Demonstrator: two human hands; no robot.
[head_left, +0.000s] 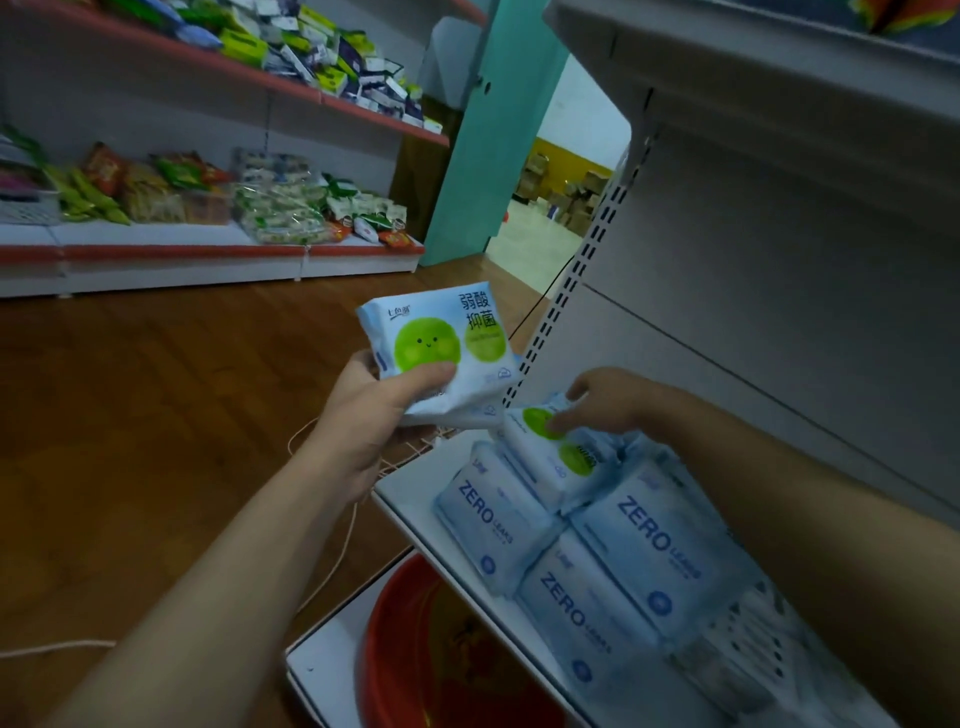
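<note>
The main risk lay with the second packet (550, 447). It sat tilted on top of the ZERO packs (639, 545), close to the near left edge of the shelf (410, 499). These soft wrappers look slippery. A careless pull could have dragged a ZERO pack along with it, or tipped the packet over the edge towards the red basin (405, 649) on the lower shelf or onto the wooden floor (156, 415). The right hand (608, 400) reached in from the right with its thumb on the packet's green dot and its fingers curled over the far top edge. It looked like a light pinch rather than a full grip, so the hold could have slipped when the packet was lifted.

The left hand (384, 410) was closed around the lower left corner of the green-dot packet (441, 343). Its thumb lay across the front and its fingers were hidden behind, holding the packet upright in the air just left of the shelf post. With only a corner gripped, that packet could have sagged or twisted out of the hand if it got bumped. The two packets were near each other but did not touch, and the held one was above and to the left of the second.
</note>
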